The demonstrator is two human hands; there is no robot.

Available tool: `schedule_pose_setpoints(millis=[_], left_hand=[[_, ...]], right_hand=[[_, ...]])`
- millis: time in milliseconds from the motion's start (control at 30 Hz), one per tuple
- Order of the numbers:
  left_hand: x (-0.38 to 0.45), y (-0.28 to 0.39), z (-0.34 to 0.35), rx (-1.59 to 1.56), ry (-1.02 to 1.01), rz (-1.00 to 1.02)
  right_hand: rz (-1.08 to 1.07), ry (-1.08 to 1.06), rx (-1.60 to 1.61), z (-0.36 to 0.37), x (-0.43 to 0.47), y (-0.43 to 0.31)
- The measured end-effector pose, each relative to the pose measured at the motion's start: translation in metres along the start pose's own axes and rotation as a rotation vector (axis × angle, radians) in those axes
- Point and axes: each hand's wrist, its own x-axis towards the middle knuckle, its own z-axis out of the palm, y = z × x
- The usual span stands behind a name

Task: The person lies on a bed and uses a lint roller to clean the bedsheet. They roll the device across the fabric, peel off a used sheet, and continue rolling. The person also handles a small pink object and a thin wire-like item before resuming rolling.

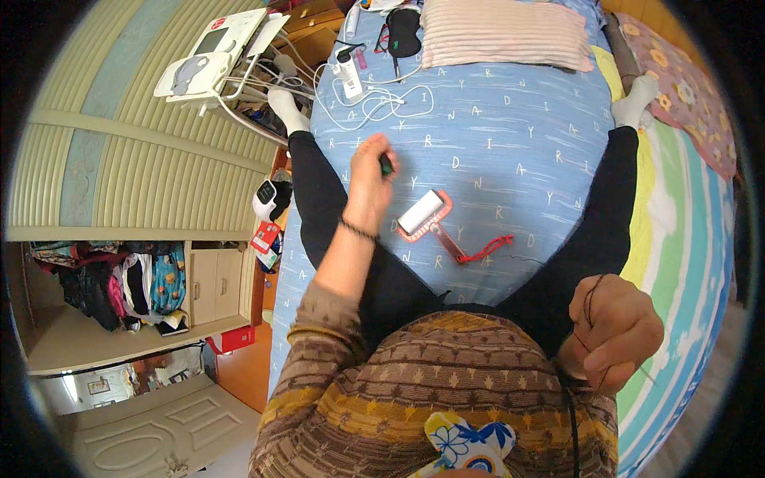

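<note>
My left hand (pixel 369 173) is out over the blue bed sheet (pixel 490 125), its fingers curled around a small dark green object (pixel 386 166). Most of that object is hidden, so I cannot tell what it is. Close to my body on the right, my right hand (pixel 621 334) pinches a thin needle (pixel 646 376). Dark thread (pixel 591 299) loops over the fingers of this hand. Between my legs lies a lint roller (pixel 421 214) with a white roll, a pink frame and a red cord (pixel 490 246) on its handle.
A white power strip (pixel 352 83) and looped white cable (pixel 388 104) lie farther up the bed. Beyond are a black eye mask (pixel 404 33) and a striped pink pillow (pixel 505 33). A white device on a stand (pixel 215 51) is beside the bed, near an open wardrobe shelf (pixel 119 334).
</note>
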Motion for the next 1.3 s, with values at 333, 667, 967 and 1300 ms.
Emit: schedule_pose_setpoints(millis=[333,667,967,1300], left_hand=[[0.146,0.014,-0.071,0.036,0.395,0.063],[-0.155,0.016,0.085,0.226,-1.492,-0.055],[-0.201,0.042,0.132,-0.227,-1.53,-0.621],[-0.156,0.012,0.094,-0.154,-0.88,-0.426]], right_hand=[[0.188,0.047,0.089,0.001,0.001,-0.009],[0.17,0.093,0.01,-0.016,0.003,-0.001],[0.184,0.047,-0.123,-0.018,0.007,-0.026],[0.357,0.516,-0.45,-0.023,-0.004,0.023]])
